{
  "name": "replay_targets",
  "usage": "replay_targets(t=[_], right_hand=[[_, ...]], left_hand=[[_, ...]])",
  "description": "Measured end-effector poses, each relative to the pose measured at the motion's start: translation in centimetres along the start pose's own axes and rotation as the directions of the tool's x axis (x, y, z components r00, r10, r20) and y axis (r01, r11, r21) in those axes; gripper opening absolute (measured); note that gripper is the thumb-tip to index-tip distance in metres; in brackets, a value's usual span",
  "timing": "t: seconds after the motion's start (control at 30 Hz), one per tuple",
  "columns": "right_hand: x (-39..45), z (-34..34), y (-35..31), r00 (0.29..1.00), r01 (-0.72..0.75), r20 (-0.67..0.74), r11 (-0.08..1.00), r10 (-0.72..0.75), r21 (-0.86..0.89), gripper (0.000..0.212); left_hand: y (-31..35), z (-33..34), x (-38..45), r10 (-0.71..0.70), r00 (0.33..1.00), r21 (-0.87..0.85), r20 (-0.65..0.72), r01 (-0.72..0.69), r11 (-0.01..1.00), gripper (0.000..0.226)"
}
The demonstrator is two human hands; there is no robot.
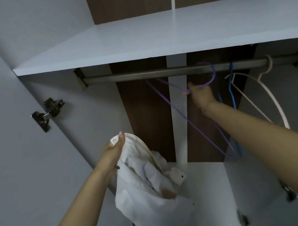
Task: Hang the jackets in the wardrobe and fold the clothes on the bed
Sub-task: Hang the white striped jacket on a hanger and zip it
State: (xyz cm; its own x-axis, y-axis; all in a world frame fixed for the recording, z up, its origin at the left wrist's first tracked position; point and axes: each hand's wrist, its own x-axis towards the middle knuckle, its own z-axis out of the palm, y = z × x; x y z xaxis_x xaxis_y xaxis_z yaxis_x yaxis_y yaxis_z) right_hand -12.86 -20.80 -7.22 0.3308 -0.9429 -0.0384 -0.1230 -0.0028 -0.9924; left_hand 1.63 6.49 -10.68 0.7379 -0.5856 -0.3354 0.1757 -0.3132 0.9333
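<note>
White jacket (147, 186) hangs from left hand (114, 154); right hand (202, 95) grips purple hanger (178, 108).

Dim, bluish light; soft focus, edges warped.

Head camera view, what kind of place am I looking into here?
Most likely the inside of a wardrobe: a metal hanging rail under a white shelf, with a purple hanger, a blue hanger and a white hanger on it.

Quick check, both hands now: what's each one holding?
Left hand: grips the crumpled white snap-button jacket.
Right hand: grips the thin purple wire hanger near its hook.
</note>
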Motion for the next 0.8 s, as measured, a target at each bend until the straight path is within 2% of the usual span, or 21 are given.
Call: replay_targets(t=[0.13,0.27,0.33,0.47,0.67,0.8], right_hand=[[-7.9,-1.7,1.4,0.976,-0.007,0.218,0.995,0.029,-0.100,0.027],[-14.9,-4.5,2.4,0.912,-0.134,0.377,0.986,0.164,-0.103,0.025],[-18.5,-5.9,3.0,0.881,-0.144,0.433,0.979,0.192,-0.142,0.025],[-25.8,-7.9,4.3,0.870,-0.105,0.450,0.967,0.202,-0.232,0.025],[-35.2,-9.4,5.0,0.881,-0.153,0.416,0.968,0.224,-0.198,0.026],[-39.7,-9.7,3.9,0.887,-0.083,0.403,0.938,0.224,-0.338,0.029]], left_hand=[[-1.5,-1.0,-0.5,-0.025,1.000,-0.160,0.003,0.025,0.987,0.056],[-2.7,-2.6,-2.0,-0.084,0.996,-0.232,0.014,0.085,0.969,0.066],[-3.4,-3.3,-3.2,-0.083,0.996,-0.227,0.018,0.085,0.970,0.066],[-4.3,-4.9,-6.8,0.009,1.000,-0.149,0.024,-0.006,0.989,0.063],[-6.1,-6.4,-13.4,0.093,0.995,0.045,0.029,-0.094,0.994,0.059],[-5.9,-6.3,-18.3,0.230,0.972,0.108,0.038,-0.233,0.966,0.049]])
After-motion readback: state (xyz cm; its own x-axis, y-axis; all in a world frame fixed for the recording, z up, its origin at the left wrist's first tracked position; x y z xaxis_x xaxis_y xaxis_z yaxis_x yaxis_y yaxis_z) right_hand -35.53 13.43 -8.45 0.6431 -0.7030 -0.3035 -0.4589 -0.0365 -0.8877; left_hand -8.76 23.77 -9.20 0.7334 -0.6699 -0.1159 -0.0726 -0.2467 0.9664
